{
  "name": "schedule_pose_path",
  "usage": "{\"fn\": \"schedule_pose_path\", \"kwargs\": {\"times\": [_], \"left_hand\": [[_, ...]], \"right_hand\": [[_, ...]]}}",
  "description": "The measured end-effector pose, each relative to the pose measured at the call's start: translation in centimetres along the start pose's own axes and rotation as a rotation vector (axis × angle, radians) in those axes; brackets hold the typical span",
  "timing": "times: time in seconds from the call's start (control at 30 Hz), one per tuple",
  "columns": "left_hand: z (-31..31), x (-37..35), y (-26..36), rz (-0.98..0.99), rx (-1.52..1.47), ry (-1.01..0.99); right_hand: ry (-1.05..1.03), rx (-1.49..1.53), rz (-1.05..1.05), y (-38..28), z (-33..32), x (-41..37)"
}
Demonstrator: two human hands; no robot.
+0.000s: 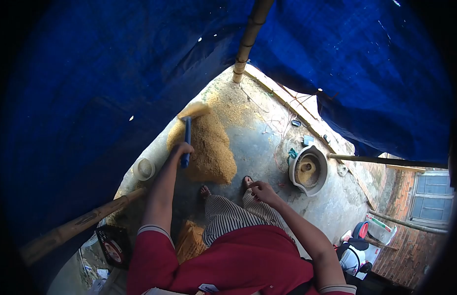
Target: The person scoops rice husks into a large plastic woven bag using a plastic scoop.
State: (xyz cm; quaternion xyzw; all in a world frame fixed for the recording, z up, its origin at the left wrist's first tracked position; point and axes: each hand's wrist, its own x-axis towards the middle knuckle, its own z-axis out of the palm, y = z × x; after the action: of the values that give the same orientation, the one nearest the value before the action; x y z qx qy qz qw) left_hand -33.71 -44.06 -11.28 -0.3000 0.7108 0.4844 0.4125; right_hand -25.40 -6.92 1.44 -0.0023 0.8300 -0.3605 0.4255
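My left hand [183, 149] is wrapped round the blue handle of a scoop [187, 132], whose wide head lies at the upper edge of a heap of golden-brown grain [209, 152]. The heap spreads over the concrete floor in front of my feet. Near my striped trousers, above my right foot, hangs my right hand [261, 191], its fingers curled; whether it holds anything is too small to tell.
A grey tub [291, 172] with grain stands at the right, a pale bucket [144, 169] at the left. Bamboo poles [245, 42] hold up blue tarpaulins [130, 73]. A black crate [110, 246] sits lower left. Another person [354, 258] is at lower right.
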Motion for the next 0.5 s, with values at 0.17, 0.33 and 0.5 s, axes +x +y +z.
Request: {"fn": "schedule_pose_path", "kwargs": {"times": [0.17, 0.33, 0.5], "left_hand": [[1.6, -4.2, -5.4, 0.045, 0.677, 0.107], [-1.0, -18.1, -8.2, -0.019, 0.389, -0.03], [-0.9, -25.0, -7.4, 0.029, 0.216, -0.042]], "right_hand": [[-0.009, 0.207, 0.128, 0.0, -0.4, -0.2], [-0.008, 0.242, 0.192, -0.1, 0.2, 1.1], [-0.082, 0.041, 0.053, 1.4, 1.0, 3.1]]}}
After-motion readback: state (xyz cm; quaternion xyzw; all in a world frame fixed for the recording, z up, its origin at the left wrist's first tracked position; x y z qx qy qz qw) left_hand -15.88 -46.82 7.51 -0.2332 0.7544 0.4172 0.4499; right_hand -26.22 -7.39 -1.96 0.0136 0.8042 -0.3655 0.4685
